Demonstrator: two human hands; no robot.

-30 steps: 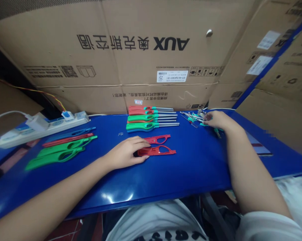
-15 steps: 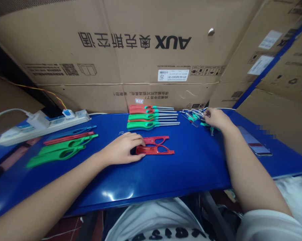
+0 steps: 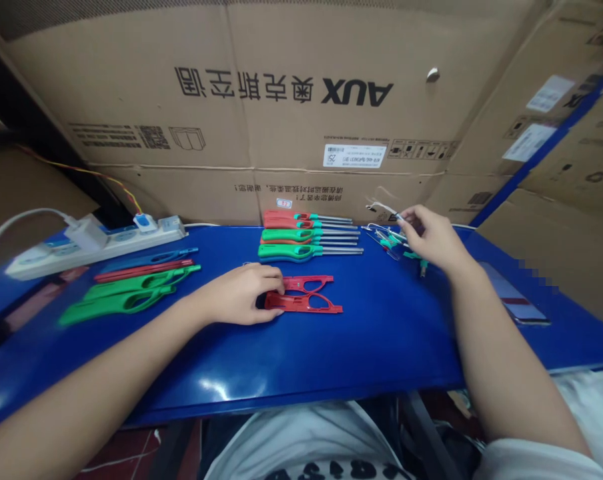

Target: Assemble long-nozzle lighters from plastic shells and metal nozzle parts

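Head view: L hand [image 3: 246, 293] is grasping red shell halves [image 3: 326, 306] on counter [image 3: 371, 360]; R hand [image 3: 431, 237] is pinching wired part [image 3: 389, 210] near pile [image 3: 384, 241], prob. light w/ fragile wires, so needing hold at body.

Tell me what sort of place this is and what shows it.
Probably a small assembly bench, judging by the lighters lined up on the table, the red shells at the left hand, and the pile of small parts beside the right hand.
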